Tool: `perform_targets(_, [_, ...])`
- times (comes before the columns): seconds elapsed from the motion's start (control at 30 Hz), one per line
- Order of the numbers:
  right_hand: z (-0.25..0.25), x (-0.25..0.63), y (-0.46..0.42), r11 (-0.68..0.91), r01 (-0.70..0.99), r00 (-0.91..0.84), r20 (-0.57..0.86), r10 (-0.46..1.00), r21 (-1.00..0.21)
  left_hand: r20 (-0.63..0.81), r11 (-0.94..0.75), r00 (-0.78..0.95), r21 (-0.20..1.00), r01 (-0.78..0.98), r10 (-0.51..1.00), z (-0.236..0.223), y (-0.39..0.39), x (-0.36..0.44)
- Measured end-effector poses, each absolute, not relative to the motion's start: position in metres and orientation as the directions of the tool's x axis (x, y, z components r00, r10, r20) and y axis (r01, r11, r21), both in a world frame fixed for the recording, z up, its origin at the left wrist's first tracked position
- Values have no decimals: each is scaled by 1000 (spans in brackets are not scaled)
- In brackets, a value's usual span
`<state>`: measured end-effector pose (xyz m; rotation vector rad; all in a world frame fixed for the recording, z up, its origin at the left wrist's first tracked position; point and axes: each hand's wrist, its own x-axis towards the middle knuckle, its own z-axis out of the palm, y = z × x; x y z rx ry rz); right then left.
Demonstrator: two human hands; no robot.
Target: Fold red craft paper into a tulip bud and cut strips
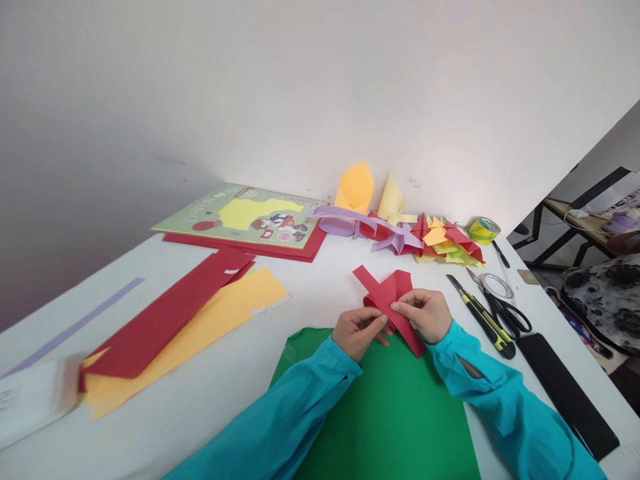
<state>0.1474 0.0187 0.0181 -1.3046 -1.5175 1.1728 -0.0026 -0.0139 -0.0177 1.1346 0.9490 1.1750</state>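
Note:
Between my two hands is a folded red paper strip (384,293), its bands crossing and looping over one another. My left hand (357,331) pinches its lower left side, thumb and fingers closed on the paper. On the right side, my right hand (424,313) grips the crossing with thumb and forefinger. The paper is held just above the far end of a green sheet (385,413). Part of the folded loop is hidden behind the fingers.
Red strips (170,313) and orange paper (250,293) lie left, near a purple strip (100,317) and a white object (40,397). Folded paper shapes (447,241) stand by the wall. A cutter (483,317), scissors (503,310), tape (484,230) and a black slab (567,393) lie right.

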Motion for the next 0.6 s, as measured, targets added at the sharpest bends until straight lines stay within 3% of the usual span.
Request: perform_targets(0.6, [14,147,18,82,289,-145,41,989,-954,9,24,156,978,-205,988,-17,-14,-3])
